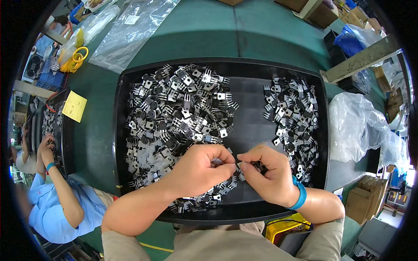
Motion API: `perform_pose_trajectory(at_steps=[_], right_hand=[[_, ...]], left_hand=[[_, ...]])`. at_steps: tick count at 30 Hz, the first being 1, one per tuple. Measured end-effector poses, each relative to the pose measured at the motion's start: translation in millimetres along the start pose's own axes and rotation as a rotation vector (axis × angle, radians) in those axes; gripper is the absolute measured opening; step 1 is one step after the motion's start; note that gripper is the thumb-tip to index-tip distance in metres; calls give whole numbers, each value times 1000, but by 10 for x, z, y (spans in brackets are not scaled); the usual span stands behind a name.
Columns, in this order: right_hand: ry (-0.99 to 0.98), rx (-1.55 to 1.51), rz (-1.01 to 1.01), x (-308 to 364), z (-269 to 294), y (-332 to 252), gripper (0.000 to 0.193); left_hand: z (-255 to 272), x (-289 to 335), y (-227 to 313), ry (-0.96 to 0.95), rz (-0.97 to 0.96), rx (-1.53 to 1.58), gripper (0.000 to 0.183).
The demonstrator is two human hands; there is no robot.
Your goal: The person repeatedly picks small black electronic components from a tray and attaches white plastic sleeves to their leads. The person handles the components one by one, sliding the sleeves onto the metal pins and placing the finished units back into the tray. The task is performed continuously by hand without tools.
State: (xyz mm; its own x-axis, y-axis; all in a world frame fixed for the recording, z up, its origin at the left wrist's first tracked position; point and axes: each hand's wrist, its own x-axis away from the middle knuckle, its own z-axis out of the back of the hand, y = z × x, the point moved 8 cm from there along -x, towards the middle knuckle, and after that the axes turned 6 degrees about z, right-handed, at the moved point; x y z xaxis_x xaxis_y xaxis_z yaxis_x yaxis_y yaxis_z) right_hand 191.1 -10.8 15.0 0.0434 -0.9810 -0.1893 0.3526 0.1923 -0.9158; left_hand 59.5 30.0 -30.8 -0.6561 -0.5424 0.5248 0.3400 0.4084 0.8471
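Note:
A large black tray in front of me holds two heaps of small black-and-silver three-legged transistors. The bigger heap covers its left side, and a smaller heap lies along the right wall. Above the near middle of the tray, my left hand and my right hand come together fingertip to fingertip. Thumb and forefinger are pinched on each hand, around a tiny transistor mostly hidden by the fingers. More dark parts show within the curl of my right hand. A teal band circles my right wrist.
A clear plastic bag lies beyond the tray on the green table. Crumpled plastic sits to the right, near a metal post. At left, a co-worker in blue handles parts in another tray with a yellow note on it.

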Motion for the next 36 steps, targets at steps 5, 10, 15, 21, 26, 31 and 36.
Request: perform_pose_trajectory(at_steps=[5,10,15,21,26,31,36], right_hand=[[25,-197,-289,59,-16,192,13],[3,-338,-415,112,-95,272,13],[-83,-473,-447,95,-165,331,12],[-154,-594,-460,6,-228,296,10],[-626,71,283,195,-593,-65,13],[-810,308,478,484,-925,-68,17],[-880,383,615,569,-1052,-161,16]], left_hand=[[38,11,19,2,30,186,7],[36,-7,-21,25,39,87,7],[-6,-9,38,-38,2,69,8],[150,-47,-22,-25,38,728,21],[145,-56,4,-69,30,735,21],[101,-67,37,-59,1,608,18],[68,-90,8,-81,8,572,17]])
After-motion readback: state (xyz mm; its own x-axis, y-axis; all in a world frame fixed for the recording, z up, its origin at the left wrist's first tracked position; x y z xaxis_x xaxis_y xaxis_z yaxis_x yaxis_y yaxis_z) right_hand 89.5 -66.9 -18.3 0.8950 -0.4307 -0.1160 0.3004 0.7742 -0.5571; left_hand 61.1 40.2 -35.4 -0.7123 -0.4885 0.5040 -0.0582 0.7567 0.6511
